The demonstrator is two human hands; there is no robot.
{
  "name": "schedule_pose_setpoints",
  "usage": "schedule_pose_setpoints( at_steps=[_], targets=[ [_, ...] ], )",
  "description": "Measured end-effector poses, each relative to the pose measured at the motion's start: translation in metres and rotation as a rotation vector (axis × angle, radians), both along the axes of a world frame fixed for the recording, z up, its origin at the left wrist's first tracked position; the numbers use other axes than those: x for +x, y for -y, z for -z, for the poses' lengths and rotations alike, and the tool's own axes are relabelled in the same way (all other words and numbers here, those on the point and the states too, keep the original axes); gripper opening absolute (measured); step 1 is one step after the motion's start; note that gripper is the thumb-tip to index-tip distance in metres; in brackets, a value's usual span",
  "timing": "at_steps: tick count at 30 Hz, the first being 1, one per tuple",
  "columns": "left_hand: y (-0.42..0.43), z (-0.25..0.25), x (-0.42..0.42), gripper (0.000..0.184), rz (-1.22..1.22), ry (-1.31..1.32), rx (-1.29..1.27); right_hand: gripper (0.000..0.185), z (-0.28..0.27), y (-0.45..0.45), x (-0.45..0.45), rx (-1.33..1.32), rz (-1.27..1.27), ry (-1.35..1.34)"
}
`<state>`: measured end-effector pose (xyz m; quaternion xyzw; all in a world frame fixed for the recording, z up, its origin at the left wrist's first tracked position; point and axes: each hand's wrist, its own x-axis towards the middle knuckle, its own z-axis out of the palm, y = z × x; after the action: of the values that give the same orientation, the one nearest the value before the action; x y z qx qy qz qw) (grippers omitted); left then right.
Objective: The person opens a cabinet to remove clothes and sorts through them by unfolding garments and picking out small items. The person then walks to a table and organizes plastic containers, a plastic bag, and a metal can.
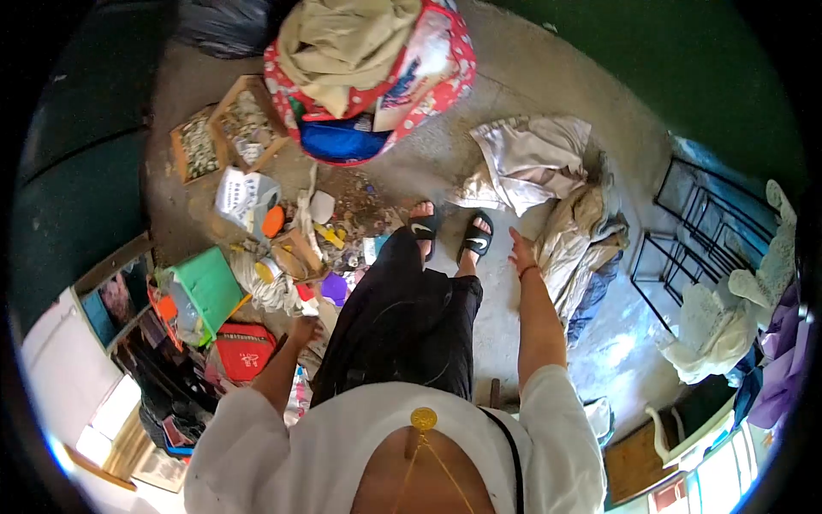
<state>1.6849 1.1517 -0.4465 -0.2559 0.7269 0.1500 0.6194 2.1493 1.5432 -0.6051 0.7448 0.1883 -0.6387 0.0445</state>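
My right hand (523,253) hangs beside a heap of beige cloth (569,248), fingers apart with nothing in them. A pale satin-like cloth (535,163) lies on the floor beyond it. On the other side, my left hand (306,331) is low, near a red pouch (245,349) and a bundle of whitish cords (265,283); its fingers are small and unclear, and I cannot make out anything held. My feet, in black sandals (477,241), stand on the floor between the cloths and a spread of small items.
Ahead is a red dotted bag (458,64) stuffed with cloth. Two wooden trays (248,124) of small pieces lie front left, with a green box (208,291) nearer. Black metal frames (672,248) stand right. A black plastic bag (224,27) is at the far left.
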Motion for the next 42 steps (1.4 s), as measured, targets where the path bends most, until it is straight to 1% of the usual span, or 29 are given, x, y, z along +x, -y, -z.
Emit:
schedule_pose_setpoints(
  at_steps=[2,4,6,8,11,12,13,14,15,16,17,18,19,21,22,25,26,27,29,31,32,33,34,36,37,38,40,41,42],
  targets=[
    [0.014,0.008,0.009,0.023,-0.261,0.129,0.007,0.087,0.035,-0.023,-0.010,-0.017,0.014,0.094],
    [-0.004,-0.001,0.036,0.024,0.095,-0.011,0.017,0.094,0.065,-0.041,-0.016,-0.038,0.013,0.175],
    [0.027,0.021,0.039,0.026,0.174,-0.039,-0.041,0.105,0.112,-0.057,-0.017,-0.040,0.009,0.226],
    [0.040,0.034,0.039,0.027,-0.030,-0.022,-0.137,0.114,0.202,-0.062,0.004,-0.120,-0.047,0.417],
    [0.067,0.050,0.043,0.025,0.151,-0.013,-0.158,0.116,0.258,-0.074,0.004,0.073,-0.015,0.372],
    [0.073,0.055,0.042,0.025,0.229,-0.011,-0.183,0.102,0.272,-0.082,0.000,0.107,0.045,0.283],
    [0.032,0.046,0.052,0.025,0.468,-0.048,-0.171,0.089,0.280,-0.095,-0.008,0.139,0.106,0.196],
    [0.039,0.057,0.050,0.025,0.468,-0.054,-0.182,0.075,0.287,-0.106,-0.016,0.171,0.168,0.110],
    [0.046,0.067,0.051,0.025,0.278,-0.061,-0.221,0.062,0.297,-0.115,-0.025,0.204,0.230,0.022],
    [0.054,0.073,0.051,0.025,0.085,-0.069,-0.256,0.045,0.322,-0.114,-0.022,0.202,0.189,0.092],
    [0.038,0.072,0.050,0.026,0.481,-0.016,-0.208,0.029,0.348,-0.114,-0.020,0.197,0.148,0.161],
    [0.030,0.074,0.051,0.027,0.571,-0.025,-0.154,0.025,0.344,-0.114,-0.022,0.245,0.076,0.180],
    [0.022,0.081,0.051,0.027,0.531,-0.067,-0.103,0.021,0.339,-0.114,-0.024,0.293,0.004,0.203],
    [-0.005,0.096,0.049,0.027,0.324,-0.143,0.007,0.019,0.280,-0.128,-0.036,0.344,-0.704,0.134],
    [-0.026,0.103,0.049,0.028,0.232,-0.175,0.074,0.021,0.266,-0.119,-0.033,0.451,-0.836,0.117],
    [-0.098,0.122,0.050,0.027,0.000,-0.171,0.266,0.030,0.203,-0.079,-0.020,0.840,-0.798,-0.152],
    [-0.147,0.110,0.061,0.033,0.002,-0.239,0.286,0.027,0.128,-0.074,-0.045,1.225,-0.772,-0.298],
    [-0.176,0.109,0.063,0.041,-0.029,-0.133,0.381,0.024,0.109,-0.058,-0.054,1.281,-0.737,-0.323],
    [-0.235,0.085,0.074,0.059,-0.003,-0.027,0.488,0.024,0.071,-0.038,-0.093,0.130,0.087,-0.363],
    [-0.283,0.056,0.084,0.072,0.006,0.045,0.551,0.030,0.036,0.003,-0.119,0.387,-0.298,-0.533],
    [-0.296,0.043,0.086,0.078,-0.042,0.116,0.604,0.031,0.009,0.010,-0.145,0.114,-0.089,-0.733],
    [-0.314,0.020,0.091,0.073,-0.158,0.046,0.573,0.033,-0.020,0.017,-0.172,-0.185,0.111,-0.845],
    [-0.314,0.026,0.091,0.060,-0.404,0.180,0.769,0.033,-0.054,0.010,-0.200,-0.097,-0.202,-0.857],
    [-0.316,-0.005,0.074,0.042,-0.560,0.083,0.655,0.035,-0.122,-0.005,-0.258,0.157,-0.836,-0.833],
    [-0.306,-0.002,0.065,0.029,-0.748,0.066,0.650,0.036,-0.162,-0.028,-0.283,0.097,-0.862,-0.882],
    [-0.288,0.011,0.052,0.029,-0.768,0.064,0.670,0.037,-0.187,-0.042,-0.301,0.038,-0.890,-0.930],
    [-0.254,0.032,0.020,0.025,-0.892,0.059,0.498,0.035,-0.155,-0.033,-0.313,0.154,-1.018,-0.978],
    [-0.252,0.014,0.006,0.025,-0.907,0.057,0.512,0.034,-0.187,-0.062,-0.335,-0.099,-1.114,-1.029],
    [-0.250,-0.003,-0.006,0.024,-0.961,-0.048,0.473,0.028,-0.210,-0.084,-0.348,-0.127,-1.036,-1.031]
  ],
)
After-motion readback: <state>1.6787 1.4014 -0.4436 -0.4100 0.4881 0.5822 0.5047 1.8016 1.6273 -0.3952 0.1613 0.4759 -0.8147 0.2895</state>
